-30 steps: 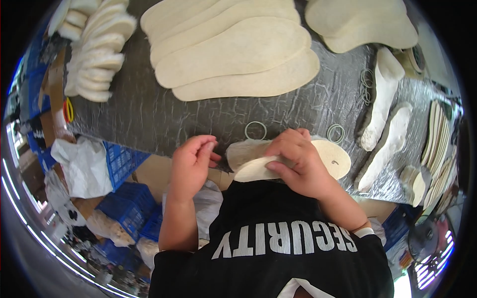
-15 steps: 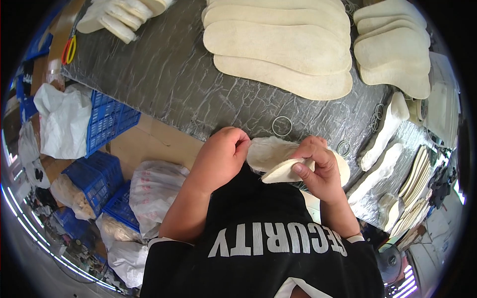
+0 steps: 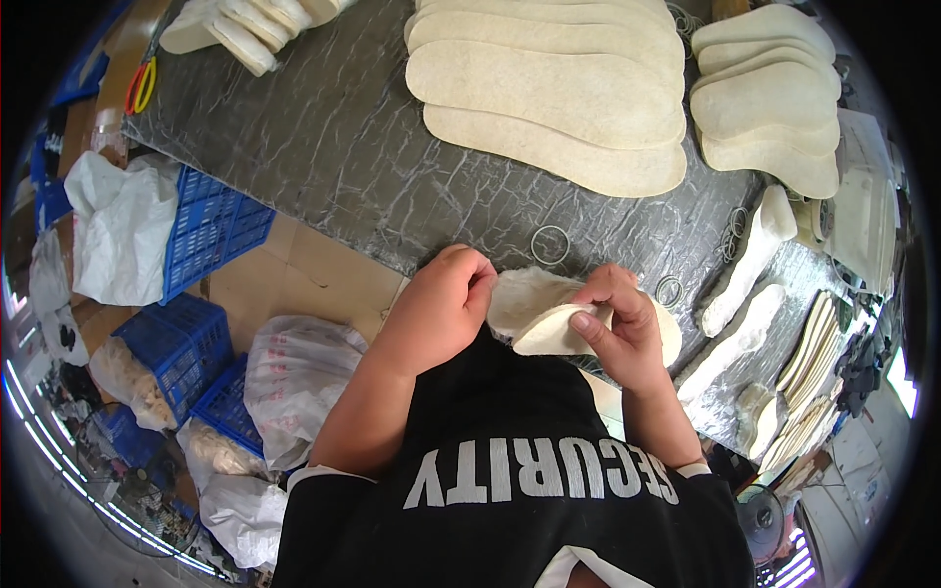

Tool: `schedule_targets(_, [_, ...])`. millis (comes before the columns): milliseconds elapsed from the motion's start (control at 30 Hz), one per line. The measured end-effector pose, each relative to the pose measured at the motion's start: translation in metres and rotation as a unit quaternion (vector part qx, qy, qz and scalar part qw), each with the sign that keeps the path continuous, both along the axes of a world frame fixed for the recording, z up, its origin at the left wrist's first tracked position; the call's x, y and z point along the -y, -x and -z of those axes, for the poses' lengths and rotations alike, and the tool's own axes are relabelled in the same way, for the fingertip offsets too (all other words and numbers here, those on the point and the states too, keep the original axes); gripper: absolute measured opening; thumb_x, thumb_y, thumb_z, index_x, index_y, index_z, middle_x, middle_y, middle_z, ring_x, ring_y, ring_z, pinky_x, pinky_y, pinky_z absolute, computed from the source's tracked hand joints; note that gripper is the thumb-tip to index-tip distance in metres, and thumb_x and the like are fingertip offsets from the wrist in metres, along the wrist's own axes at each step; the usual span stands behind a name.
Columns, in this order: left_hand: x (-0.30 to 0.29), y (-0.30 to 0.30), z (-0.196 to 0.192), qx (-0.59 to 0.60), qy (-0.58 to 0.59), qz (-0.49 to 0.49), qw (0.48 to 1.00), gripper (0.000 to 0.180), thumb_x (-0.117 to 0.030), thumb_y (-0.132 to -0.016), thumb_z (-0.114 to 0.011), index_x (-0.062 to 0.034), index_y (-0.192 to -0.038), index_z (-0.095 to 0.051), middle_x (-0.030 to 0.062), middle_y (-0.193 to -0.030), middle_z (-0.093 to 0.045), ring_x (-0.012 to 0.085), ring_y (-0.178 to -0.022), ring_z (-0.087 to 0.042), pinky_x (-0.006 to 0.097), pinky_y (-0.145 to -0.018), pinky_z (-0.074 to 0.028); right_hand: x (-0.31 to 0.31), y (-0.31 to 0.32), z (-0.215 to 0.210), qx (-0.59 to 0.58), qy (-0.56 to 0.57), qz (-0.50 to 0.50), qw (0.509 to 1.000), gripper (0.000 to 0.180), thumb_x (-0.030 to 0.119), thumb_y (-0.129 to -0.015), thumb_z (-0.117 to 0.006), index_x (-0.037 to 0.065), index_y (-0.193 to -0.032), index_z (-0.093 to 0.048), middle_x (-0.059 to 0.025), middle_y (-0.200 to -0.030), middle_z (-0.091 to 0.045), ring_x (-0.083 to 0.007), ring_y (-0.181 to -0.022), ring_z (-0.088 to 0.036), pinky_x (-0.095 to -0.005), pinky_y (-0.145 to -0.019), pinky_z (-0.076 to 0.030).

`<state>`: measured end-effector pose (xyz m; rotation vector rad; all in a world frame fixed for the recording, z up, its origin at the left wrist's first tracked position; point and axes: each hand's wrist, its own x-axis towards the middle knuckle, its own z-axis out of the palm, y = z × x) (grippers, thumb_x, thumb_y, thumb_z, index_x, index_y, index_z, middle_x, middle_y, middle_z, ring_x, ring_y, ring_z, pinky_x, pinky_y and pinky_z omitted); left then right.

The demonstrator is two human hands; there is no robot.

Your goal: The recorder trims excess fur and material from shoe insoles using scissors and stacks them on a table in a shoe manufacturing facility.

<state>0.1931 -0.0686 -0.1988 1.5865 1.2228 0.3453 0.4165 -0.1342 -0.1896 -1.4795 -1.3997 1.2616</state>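
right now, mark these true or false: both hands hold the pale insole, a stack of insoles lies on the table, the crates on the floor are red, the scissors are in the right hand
1. Both hands hold the pale insole. True: the left hand and right hand grip it.
2. A stack of insoles lies on the grey table. True.
3. The crates on the floor are red. False: they are blue.
4. The scissors are in the right hand. False: they lie at the table's far left corner.
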Motion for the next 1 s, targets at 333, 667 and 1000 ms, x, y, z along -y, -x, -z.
schedule_targets(333, [-0.007, -0.004, -0.009, 0.16, 0.224, -0.024, 0.961, 0.013, -0.007, -0.095, -0.051, 0.003, -0.094, -0.059, 0.0021, -0.084, -0.061, 0.0056, -0.074, -0.053, 0.023, -0.065, -0.046, 0.003, 0.005, 0.003, -0.033, 0.049, 0.05, 0.997, 0.012, 0.015, -0.08, -0.071, 0.009, -0.085, -0.063, -0.0012, -0.079, -0.06, -0.0176, -0.077, -0.053, -0.0326, -0.081, -0.034])
schedule_targets(667, [-0.004, -0.008, -0.01, 0.196, 0.214, -0.009, 0.957, 0.014, -0.007, -0.096, -0.049, 0.0025, -0.096, -0.059, 0.0016, -0.084, -0.061, 0.0052, -0.073, -0.053, 0.021, -0.066, -0.046, 0.006, 0.011, 0.007, -0.102, 0.086, 0.12, 0.984, 0.01, 0.012, -0.082, -0.07, 0.008, -0.085, -0.061, -0.0006, -0.077, -0.059, -0.0129, -0.074, -0.052, -0.029, -0.079, -0.035])
schedule_targets(1000, [-0.001, -0.012, -0.01, 0.208, 0.248, -0.018, 0.946, 0.014, -0.008, -0.097, -0.048, 0.0025, -0.098, -0.058, 0.0028, -0.086, -0.062, 0.005, -0.074, -0.056, 0.021, -0.066, -0.047, 0.009, 0.012, 0.008, -0.059, 0.066, 0.125, 0.988, 0.012, 0.012, -0.081, -0.071, 0.009, -0.086, -0.061, 0.0003, -0.078, -0.058, -0.0131, -0.075, -0.051, -0.0302, -0.085, -0.032])
